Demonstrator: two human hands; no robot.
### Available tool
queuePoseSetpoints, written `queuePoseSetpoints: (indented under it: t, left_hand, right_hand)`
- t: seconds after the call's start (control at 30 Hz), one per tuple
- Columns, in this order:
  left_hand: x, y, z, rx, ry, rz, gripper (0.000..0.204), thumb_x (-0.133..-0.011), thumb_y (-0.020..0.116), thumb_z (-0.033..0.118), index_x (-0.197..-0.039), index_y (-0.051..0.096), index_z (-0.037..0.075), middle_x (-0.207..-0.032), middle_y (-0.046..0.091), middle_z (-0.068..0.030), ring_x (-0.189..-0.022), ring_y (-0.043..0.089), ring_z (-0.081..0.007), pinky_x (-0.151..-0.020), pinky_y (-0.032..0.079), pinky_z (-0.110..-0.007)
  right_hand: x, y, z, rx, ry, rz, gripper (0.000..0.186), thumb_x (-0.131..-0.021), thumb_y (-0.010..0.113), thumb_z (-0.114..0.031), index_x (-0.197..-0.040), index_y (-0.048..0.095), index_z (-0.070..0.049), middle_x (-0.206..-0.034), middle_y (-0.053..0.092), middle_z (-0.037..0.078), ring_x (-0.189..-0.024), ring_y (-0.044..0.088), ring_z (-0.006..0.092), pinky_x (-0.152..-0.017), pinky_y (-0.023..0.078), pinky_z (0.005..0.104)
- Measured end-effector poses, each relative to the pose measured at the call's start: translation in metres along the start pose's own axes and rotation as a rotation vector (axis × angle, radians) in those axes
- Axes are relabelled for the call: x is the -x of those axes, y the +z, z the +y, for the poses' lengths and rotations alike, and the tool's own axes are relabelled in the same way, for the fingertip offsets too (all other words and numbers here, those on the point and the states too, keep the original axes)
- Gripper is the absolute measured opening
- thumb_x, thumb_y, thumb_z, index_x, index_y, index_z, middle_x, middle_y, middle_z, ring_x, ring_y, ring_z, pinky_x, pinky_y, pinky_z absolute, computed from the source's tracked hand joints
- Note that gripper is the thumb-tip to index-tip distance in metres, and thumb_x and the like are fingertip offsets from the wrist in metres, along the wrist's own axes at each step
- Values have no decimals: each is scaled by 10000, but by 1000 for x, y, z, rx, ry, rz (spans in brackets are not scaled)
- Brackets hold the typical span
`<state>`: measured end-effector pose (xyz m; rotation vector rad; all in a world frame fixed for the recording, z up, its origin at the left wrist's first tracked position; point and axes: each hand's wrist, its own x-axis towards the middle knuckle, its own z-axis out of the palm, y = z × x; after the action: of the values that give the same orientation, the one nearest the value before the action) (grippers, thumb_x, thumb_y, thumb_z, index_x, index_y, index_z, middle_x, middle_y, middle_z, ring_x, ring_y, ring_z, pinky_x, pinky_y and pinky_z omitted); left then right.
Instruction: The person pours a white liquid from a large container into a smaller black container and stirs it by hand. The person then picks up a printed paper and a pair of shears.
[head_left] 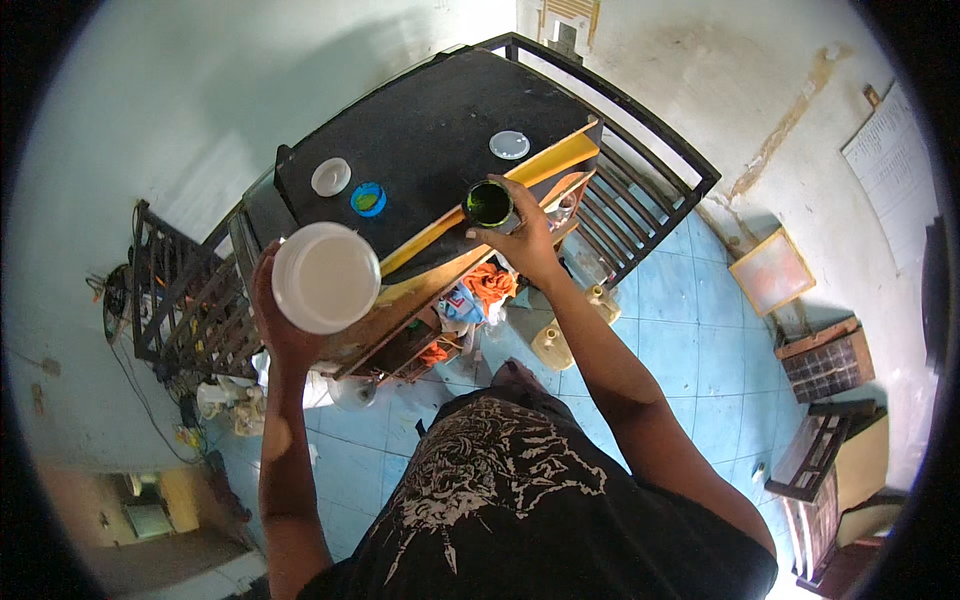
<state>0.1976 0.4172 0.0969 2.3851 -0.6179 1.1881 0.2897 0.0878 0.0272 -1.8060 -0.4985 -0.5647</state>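
Observation:
In my left hand point(285, 335) is a round white plastic tub point(326, 277), held up near the table's left front corner. Its pale interior faces up; I cannot tell whether anything lies in it. My right hand point(524, 238) is wrapped round a small dark jar point(489, 204) with green stuff inside, above the table's front edge. Behind the hands, on the black tabletop point(430, 120), lie a white lid point(331, 177), a blue cap point(368, 199) with green inside and a pale round lid point(509, 145).
The table has a yellow front edge point(560, 158) and a shelf below with orange cloth point(489, 284). Dark slatted racks point(640, 205) stand at both ends. Yellowish jugs point(552, 346) sit on the blue tiled floor point(655, 340). Wooden chairs point(835, 460) are at the right.

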Motion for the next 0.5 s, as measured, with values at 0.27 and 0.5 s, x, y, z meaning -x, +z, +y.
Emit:
queuePoseSetpoints:
  t: [0.27, 0.5]
  left_hand:
    - [-67, 46, -56, 30, 96, -73, 1042, -523, 941, 245, -1377, 371, 72, -1358, 469, -186, -1244, 479, -355, -1042, 385, -509]
    - [-97, 80, -85, 45, 264, -91, 1103, -533, 939, 300, -1406, 289, 123, -1393, 431, -197, -1261, 460, -400, -1049, 391, -538]
  right_hand:
    - [-19, 43, 22, -165, 136, -32, 740, -672, 858, -149, -1314, 507, -36, -1270, 581, 155, -1180, 567, 260, -1005, 440, 357]
    - [-35, 73, 33, -204, 160, -70, 765, -667, 860, -145, -1328, 492, -32, -1295, 558, 162, -1214, 542, 267, -1024, 427, 359]
